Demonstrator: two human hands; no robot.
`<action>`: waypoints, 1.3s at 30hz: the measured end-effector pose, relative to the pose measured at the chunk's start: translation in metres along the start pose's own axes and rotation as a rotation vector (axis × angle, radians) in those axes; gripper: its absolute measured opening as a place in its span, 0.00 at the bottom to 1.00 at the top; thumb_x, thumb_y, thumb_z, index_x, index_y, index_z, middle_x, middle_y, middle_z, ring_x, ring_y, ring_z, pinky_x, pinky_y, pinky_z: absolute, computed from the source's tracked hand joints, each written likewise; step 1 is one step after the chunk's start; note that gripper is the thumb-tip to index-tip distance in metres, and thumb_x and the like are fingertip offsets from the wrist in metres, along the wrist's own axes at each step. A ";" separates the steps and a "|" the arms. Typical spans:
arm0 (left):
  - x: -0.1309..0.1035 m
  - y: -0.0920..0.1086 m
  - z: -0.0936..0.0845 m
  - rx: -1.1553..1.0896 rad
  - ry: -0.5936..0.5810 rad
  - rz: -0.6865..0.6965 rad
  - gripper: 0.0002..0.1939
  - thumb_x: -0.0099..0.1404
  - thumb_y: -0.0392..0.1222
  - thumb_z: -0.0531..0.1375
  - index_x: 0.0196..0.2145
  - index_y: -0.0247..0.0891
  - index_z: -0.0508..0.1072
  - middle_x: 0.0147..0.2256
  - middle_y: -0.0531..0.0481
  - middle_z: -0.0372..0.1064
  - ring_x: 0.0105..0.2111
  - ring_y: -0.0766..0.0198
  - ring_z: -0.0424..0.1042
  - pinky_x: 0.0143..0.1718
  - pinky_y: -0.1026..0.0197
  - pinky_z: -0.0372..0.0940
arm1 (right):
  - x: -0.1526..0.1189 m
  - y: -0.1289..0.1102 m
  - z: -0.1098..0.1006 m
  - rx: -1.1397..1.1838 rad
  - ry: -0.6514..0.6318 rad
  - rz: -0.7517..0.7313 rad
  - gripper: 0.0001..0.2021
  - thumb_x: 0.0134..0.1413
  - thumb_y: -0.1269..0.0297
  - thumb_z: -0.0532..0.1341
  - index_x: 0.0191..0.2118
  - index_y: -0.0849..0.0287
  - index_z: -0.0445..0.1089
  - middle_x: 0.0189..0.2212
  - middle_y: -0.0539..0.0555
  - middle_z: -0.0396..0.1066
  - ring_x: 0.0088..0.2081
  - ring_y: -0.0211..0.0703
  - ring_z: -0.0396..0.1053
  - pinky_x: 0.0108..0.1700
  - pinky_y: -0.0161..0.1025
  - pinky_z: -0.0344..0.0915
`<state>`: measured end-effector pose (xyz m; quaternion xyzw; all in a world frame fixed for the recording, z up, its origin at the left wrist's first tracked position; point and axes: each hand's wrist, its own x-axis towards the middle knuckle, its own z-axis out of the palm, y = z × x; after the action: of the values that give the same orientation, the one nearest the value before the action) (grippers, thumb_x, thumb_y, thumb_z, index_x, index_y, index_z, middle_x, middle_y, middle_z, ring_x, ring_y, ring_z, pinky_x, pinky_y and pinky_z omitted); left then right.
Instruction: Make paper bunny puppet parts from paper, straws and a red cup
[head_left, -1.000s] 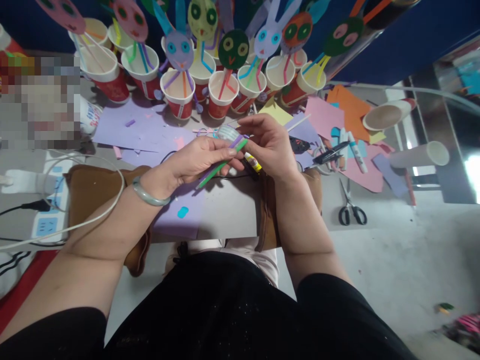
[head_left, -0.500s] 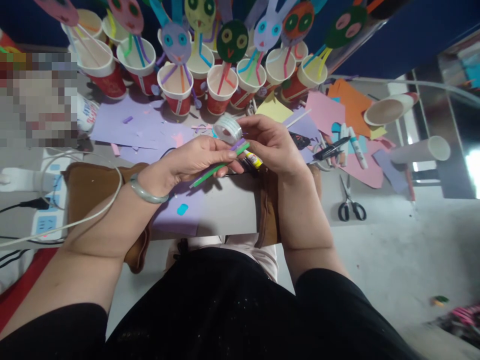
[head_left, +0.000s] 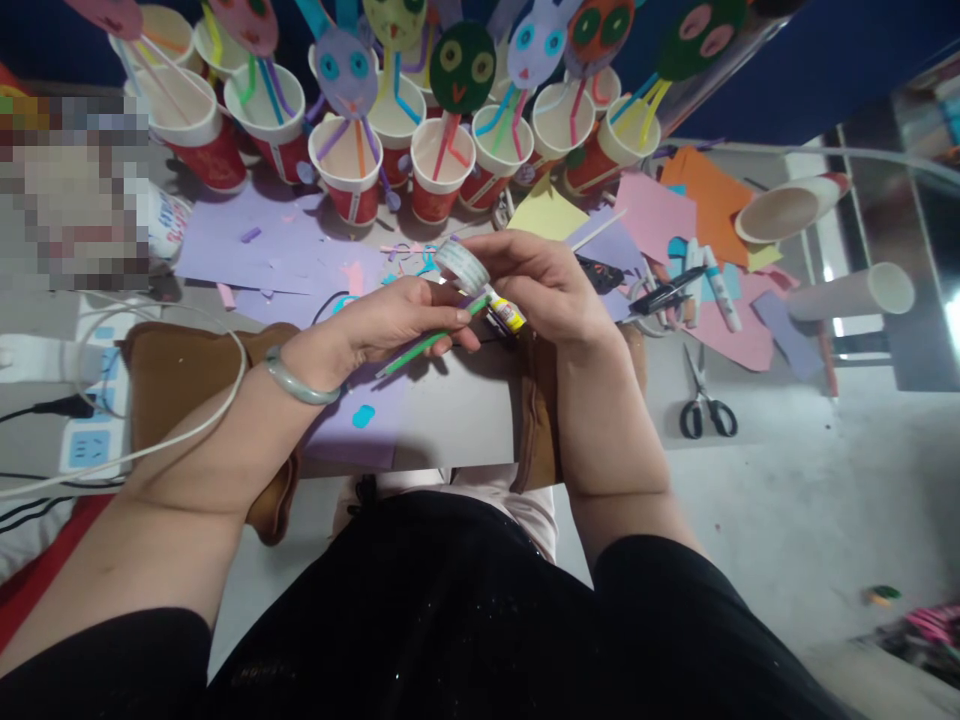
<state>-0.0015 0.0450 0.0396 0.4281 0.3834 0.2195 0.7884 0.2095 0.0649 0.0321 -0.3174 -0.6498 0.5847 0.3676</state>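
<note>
Green straw (head_left: 417, 353): slim, straight, slanting, pinched in left hand (head_left: 401, 318), far end up toward right hand (head_left: 551, 292). Purple straw (head_left: 477, 301) runs alongside (mostly hidden by fingers). Tape roll (head_left: 463, 266): whitish ring, printed, tilted on edge, in right hand's fingers, just above straw ends.

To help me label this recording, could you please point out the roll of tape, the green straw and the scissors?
Roll of tape (head_left: 462, 267): head view, on its outer band.
Green straw (head_left: 420, 350): head view, partway along its length.
Scissors (head_left: 701, 394): head view, near the pivot.
</note>
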 end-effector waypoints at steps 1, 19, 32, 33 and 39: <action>0.001 -0.001 0.000 -0.004 0.016 -0.003 0.04 0.68 0.32 0.67 0.33 0.30 0.79 0.29 0.46 0.80 0.20 0.74 0.67 0.26 0.68 0.64 | 0.000 -0.001 0.000 -0.006 0.006 -0.001 0.20 0.55 0.53 0.71 0.51 0.56 0.78 0.49 0.54 0.82 0.56 0.56 0.80 0.61 0.56 0.77; 0.015 -0.016 0.000 0.083 0.108 -0.021 0.05 0.66 0.26 0.63 0.40 0.29 0.76 0.26 0.46 0.79 0.19 0.72 0.69 0.22 0.68 0.60 | 0.009 0.017 0.013 -0.062 0.143 -0.033 0.34 0.48 0.33 0.74 0.53 0.50 0.72 0.50 0.55 0.80 0.57 0.52 0.78 0.61 0.54 0.77; 0.016 -0.013 0.012 0.082 0.149 0.008 0.07 0.60 0.25 0.67 0.28 0.31 0.75 0.18 0.54 0.70 0.16 0.75 0.63 0.21 0.70 0.59 | 0.011 0.023 0.020 -0.067 0.183 -0.035 0.35 0.50 0.32 0.72 0.57 0.49 0.72 0.38 0.51 0.78 0.59 0.56 0.76 0.63 0.59 0.75; 0.016 -0.013 0.011 0.087 0.149 -0.007 0.07 0.61 0.24 0.66 0.28 0.30 0.75 0.19 0.53 0.71 0.16 0.75 0.64 0.21 0.70 0.59 | 0.012 0.023 0.019 -0.074 0.192 -0.038 0.35 0.50 0.31 0.72 0.57 0.48 0.72 0.39 0.51 0.79 0.58 0.56 0.77 0.62 0.59 0.76; 0.018 -0.013 0.008 0.115 0.139 -0.092 0.07 0.60 0.22 0.61 0.31 0.30 0.76 0.24 0.47 0.78 0.16 0.74 0.65 0.21 0.68 0.60 | 0.015 0.024 0.022 -0.103 0.189 -0.008 0.36 0.50 0.27 0.69 0.57 0.45 0.71 0.38 0.50 0.81 0.50 0.54 0.81 0.55 0.54 0.80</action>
<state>0.0163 0.0463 0.0235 0.4384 0.4685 0.1897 0.7432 0.1828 0.0689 0.0093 -0.3870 -0.6425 0.5167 0.4128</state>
